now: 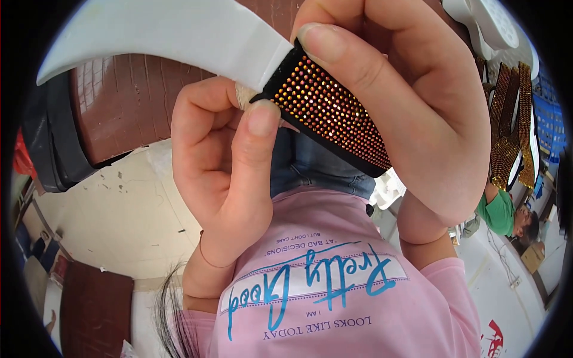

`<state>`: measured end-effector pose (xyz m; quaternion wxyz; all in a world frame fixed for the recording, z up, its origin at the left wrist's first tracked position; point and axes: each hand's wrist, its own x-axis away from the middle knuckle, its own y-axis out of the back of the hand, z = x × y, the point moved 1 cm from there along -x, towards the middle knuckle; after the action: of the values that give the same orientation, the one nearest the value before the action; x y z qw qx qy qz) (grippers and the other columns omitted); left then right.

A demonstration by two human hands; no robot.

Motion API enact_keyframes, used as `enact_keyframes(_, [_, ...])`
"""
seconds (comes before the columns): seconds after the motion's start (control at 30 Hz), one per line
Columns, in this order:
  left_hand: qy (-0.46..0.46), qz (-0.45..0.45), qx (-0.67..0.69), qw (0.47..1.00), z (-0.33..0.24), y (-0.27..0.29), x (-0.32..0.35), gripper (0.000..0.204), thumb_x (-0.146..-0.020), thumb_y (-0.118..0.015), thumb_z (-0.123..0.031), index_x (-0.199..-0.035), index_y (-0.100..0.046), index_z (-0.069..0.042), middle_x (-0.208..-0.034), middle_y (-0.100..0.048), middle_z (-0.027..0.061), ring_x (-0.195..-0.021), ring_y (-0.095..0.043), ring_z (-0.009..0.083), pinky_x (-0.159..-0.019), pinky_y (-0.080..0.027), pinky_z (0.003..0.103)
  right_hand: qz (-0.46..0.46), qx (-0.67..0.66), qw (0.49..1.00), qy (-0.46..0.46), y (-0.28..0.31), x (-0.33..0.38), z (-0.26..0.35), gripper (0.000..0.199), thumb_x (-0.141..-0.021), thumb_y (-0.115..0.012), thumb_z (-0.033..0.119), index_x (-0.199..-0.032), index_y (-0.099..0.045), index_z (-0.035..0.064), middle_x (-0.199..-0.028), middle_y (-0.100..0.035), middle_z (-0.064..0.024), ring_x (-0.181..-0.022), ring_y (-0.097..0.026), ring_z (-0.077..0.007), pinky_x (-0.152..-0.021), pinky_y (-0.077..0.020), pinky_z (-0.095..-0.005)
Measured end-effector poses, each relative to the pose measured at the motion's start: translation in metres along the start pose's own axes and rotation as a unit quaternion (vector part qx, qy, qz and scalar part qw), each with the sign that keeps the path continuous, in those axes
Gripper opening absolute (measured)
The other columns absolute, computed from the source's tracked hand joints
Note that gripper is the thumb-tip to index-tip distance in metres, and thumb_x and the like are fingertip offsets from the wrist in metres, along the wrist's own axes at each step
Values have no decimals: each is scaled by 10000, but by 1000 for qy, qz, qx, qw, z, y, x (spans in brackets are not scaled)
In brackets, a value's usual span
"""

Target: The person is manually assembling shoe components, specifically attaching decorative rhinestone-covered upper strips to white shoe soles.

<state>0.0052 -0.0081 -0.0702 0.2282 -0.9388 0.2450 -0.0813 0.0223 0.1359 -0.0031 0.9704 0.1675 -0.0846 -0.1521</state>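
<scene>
A black band (331,110) covered with rows of orange-gold rhinestones is held up between my two hands. Its upper left end meets a smooth white curved piece (161,36) that sweeps off to the left. My left hand (224,140) pinches the lower corner of that end between thumb and fingers, and a small beige scrap (243,94) shows beside its fingertips. From above, my right hand (412,89) grips the band with the thumb pressed along its upper edge. Its other fingers are partly hidden behind the band, and its wrist covers the band's lower right end.
Behind my hands lies a brown surface (134,119), with wide black strips (57,137) draped over its left end. Several gold rhinestone straps (507,125) hang at the right, near a blue basket (548,113) and white perforated pieces (498,27). Someone in a green shirt (498,215) is farther right.
</scene>
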Motion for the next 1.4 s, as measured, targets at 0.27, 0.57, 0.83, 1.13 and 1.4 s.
enact_keyframes(0.27, [26,-3,22,999,-1,3,-1,167,-964,-497,-85,-1109,-464,-9,-909,-550,49,-811,-509,90,-795,-409,197,3,118,992,47,-2,2,4,135,-885,-569,-5,-1011,-603,-41,-902,-638,-67,-740,-541,-89,-652,-411,-165])
enact_keyframes(0.57, [-80,-4,-66,995,-3,2,6,159,-966,-493,-108,-1092,-475,-12,-901,-548,51,-791,-496,84,-766,-403,192,-46,54,997,35,-14,11,4,149,-870,-578,-16,-1015,-613,-25,-884,-643,-58,-730,-543,-91,-652,-414,-170])
enact_keyframes(0.83, [-48,-54,-69,995,-3,0,7,154,-964,-493,-113,-1082,-486,-14,-926,-557,61,-791,-497,81,-761,-405,195,-80,39,994,65,-17,4,-3,135,-807,-595,-37,-940,-605,-17,-815,-619,-64,-703,-539,-108,-654,-430,-195])
enact_keyframes(1.13, [-24,-44,-32,998,0,2,6,153,-963,-487,-100,-1087,-482,-10,-928,-557,63,-803,-509,88,-778,-413,195,14,24,1000,6,-5,6,-4,170,-740,-643,-48,-904,-610,-17,-761,-601,-60,-683,-543,-125,-646,-451,-208])
enact_keyframes(1.4, [-47,-23,-15,999,4,1,6,161,-963,-473,-81,-1105,-475,-5,-949,-562,69,-821,-514,90,-794,-416,198,108,106,987,46,13,10,5,272,-831,-581,-40,-1102,-607,-33,-973,-661,-99,-798,-585,-114,-739,-464,-182])
